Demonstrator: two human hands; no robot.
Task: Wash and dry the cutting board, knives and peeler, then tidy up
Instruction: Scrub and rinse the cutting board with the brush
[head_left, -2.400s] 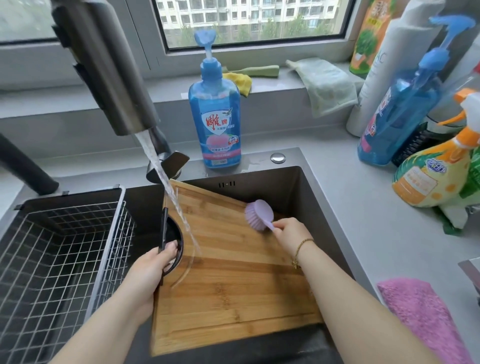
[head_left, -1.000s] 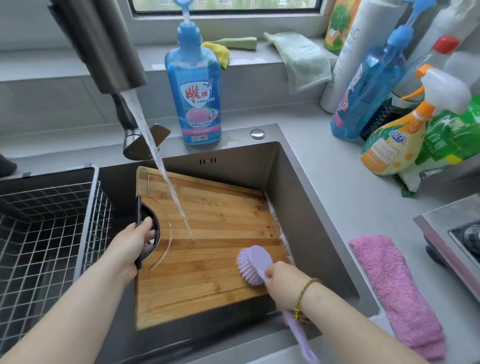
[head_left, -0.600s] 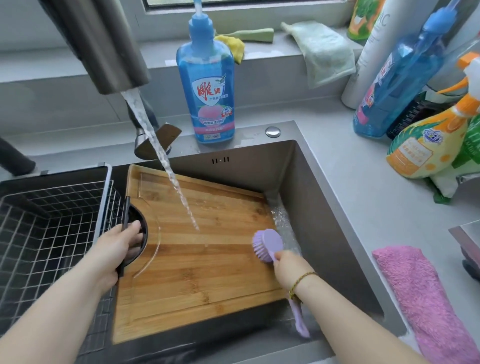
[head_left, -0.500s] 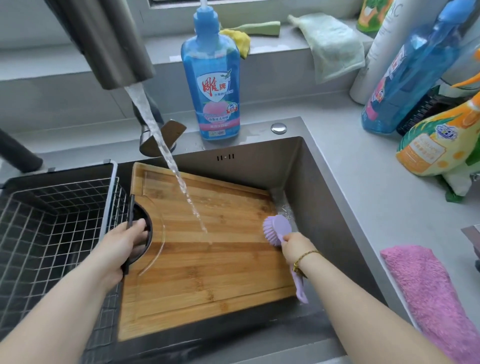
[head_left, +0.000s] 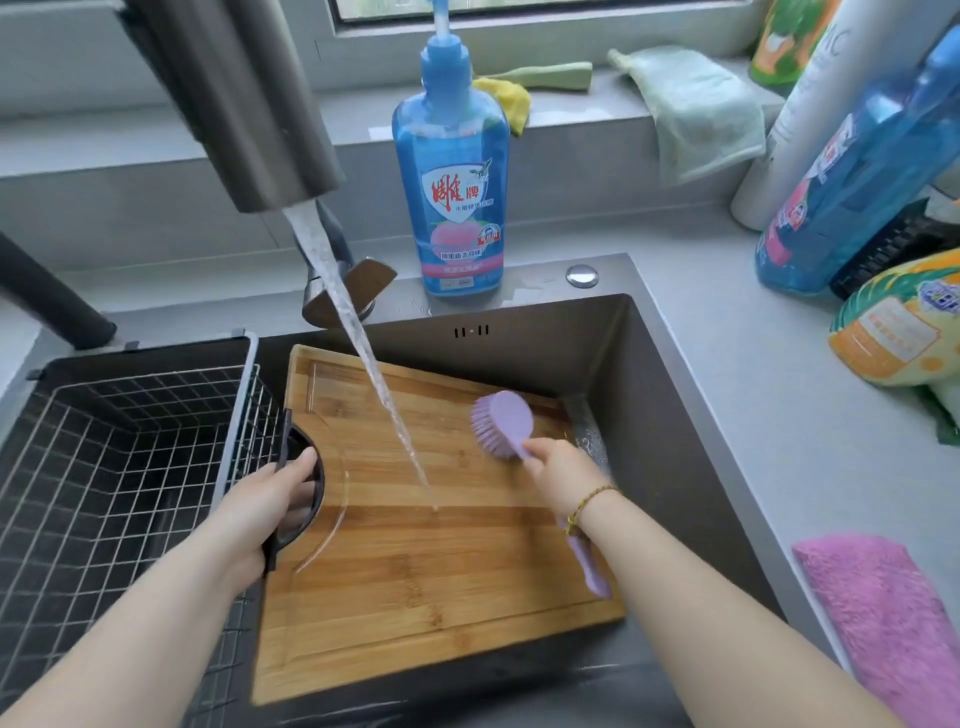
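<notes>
A wooden cutting board (head_left: 415, 561) lies tilted in the sink (head_left: 660, 395) under a running stream of water (head_left: 374, 395) from the tap (head_left: 234, 98). My left hand (head_left: 270, 504) grips the board's black handle cut-out on its left edge. My right hand (head_left: 561, 473) holds a purple dish brush (head_left: 504, 423) by its handle, with the bristles on the board's far right part. No knives or peeler are in view.
A wire drain basket (head_left: 119, 467) fills the sink's left side. A blue dish soap bottle (head_left: 452, 192) stands behind the sink. Cleaning bottles (head_left: 852, 171) crowd the right counter. A pink cloth (head_left: 883, 623) lies at the near right, and rags (head_left: 696, 109) sit on the sill.
The brush has moved from the board's near right edge up to its far right part. My left hand has kept its hold on the handle.
</notes>
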